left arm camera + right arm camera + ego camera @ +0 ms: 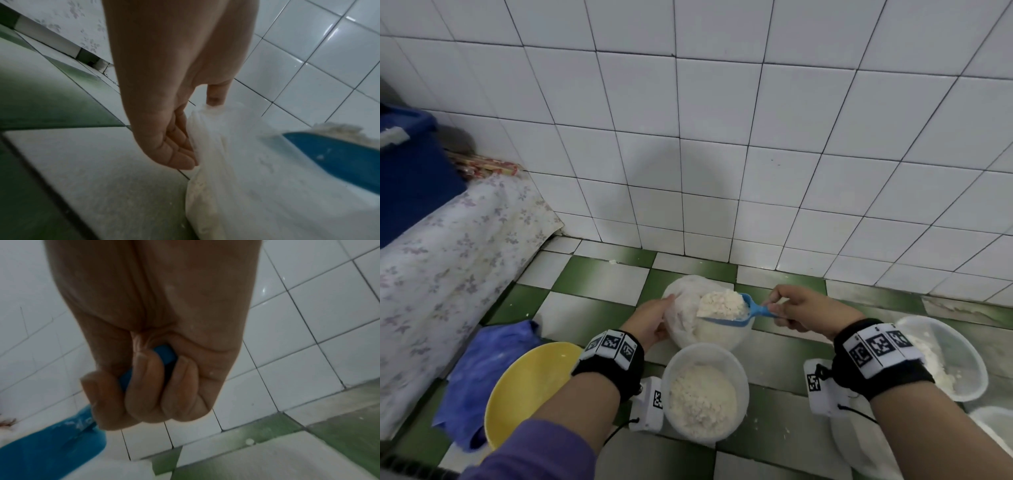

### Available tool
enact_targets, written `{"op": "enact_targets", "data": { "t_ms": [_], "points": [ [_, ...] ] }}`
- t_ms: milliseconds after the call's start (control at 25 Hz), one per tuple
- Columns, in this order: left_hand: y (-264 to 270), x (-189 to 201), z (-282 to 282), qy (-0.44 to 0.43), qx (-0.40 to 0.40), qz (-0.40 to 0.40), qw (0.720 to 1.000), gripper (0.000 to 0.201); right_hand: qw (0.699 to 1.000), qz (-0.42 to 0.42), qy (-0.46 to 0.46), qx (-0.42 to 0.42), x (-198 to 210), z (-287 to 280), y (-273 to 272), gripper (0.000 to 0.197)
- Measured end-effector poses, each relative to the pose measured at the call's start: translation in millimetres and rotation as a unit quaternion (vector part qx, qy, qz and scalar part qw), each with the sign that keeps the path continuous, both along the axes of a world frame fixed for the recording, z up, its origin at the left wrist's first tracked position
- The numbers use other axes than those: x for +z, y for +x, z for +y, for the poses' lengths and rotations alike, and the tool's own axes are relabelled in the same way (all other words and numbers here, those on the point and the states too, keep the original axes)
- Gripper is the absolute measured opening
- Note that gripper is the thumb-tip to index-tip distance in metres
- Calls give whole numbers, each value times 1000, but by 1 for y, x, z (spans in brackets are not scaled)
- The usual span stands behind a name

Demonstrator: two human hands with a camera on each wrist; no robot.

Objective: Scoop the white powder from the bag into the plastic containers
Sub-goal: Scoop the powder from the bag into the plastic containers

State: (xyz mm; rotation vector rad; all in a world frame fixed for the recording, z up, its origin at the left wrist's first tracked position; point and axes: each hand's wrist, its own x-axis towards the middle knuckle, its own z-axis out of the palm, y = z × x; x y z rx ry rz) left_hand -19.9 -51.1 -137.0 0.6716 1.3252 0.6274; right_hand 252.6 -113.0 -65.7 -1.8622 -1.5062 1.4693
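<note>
A white plastic bag [688, 325] of powder sits on the tiled floor near the wall. My left hand [654, 317] pinches its gathered left edge; in the left wrist view the fingers [180, 149] and thumb hold the bag [236, 178]. My right hand [796, 308] grips the handle of a blue scoop [753, 310], which is heaped with white powder [722, 304] and held over the bag mouth. The right wrist view shows fingers [148, 386] curled round the blue scoop [51, 443] handle. A clear round container [705, 394], partly filled with powder, stands just in front of the bag.
A second clear container [945, 356] with some powder stands at the right, and another one's rim [996, 425] shows at the lower right. A yellow bowl [524, 387] and a blue cloth [489, 370] lie at the left. A flowered covering [448, 257] and a blue bin [410, 171] fill the far left.
</note>
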Motion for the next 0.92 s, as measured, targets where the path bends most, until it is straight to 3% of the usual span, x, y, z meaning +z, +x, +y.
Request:
{"op": "enact_targets", "data": {
  "t_ms": [200, 320, 480, 680, 920],
  "points": [
    [-4, 8, -14, 14, 9, -2, 1000, 30, 997, 58, 16, 58, 42, -22, 4, 8],
    [-6, 11, -20, 16, 12, -3, 1000, 28, 993, 52, -6, 107, 55, -33, -3, 7],
    [-9, 10, -26, 16, 21, -7, 1000, 27, 984, -32, 1, 174, 53, -42, -20, 8],
    [-15, 12, -33, 17, 16, -20, 1000, 20, 950, -189, 84, 236, 56, -48, -48, 9],
    [-16, 12, -34, 14, 20, -15, 1000, 40, 894, -278, 206, 283, 56, -55, -66, 11]
  ]
}}
